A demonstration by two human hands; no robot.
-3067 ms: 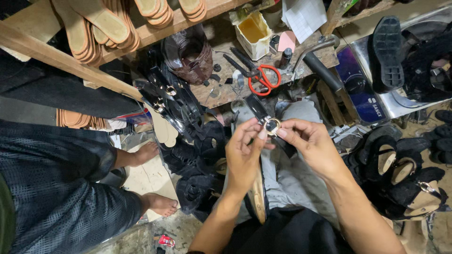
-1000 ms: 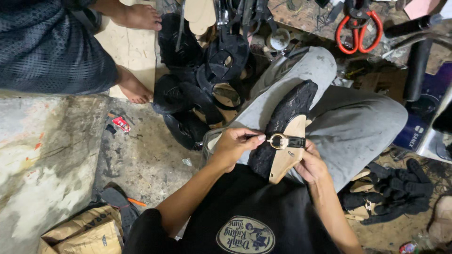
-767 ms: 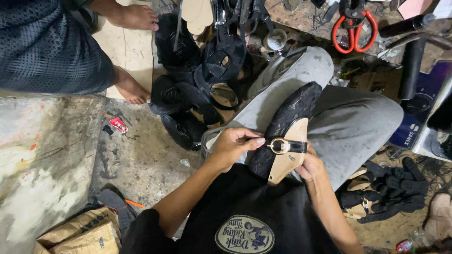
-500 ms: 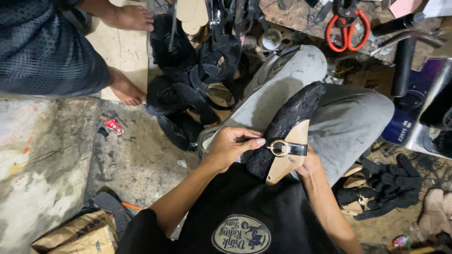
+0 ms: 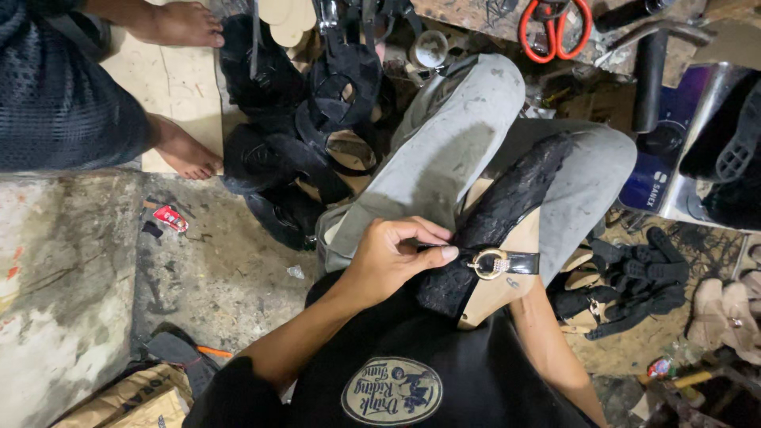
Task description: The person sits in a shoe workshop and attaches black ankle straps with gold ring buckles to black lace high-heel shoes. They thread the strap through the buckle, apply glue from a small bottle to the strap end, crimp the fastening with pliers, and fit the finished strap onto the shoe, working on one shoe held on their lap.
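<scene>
On lap, left hand still pinching black strap by buckle; right hand hidden under sole, grip unclear

Red-handled scissors, heap of black sandal uppers, another person's bare feet, perhaps a cardboard box

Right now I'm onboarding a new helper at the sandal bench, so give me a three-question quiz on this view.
1. True or false: the left hand pinches the black strap beside the round gold buckle.
2. Where do the red-handled scissors lie?
A. On the cluttered bench at the top
B. On the person's lap
C. On the concrete floor at left
3. Fill in: the tan sole rests on the person's ____ trousers.

Key: 1 true; 2 A; 3 grey. The right hand is hidden under the sole.
</scene>
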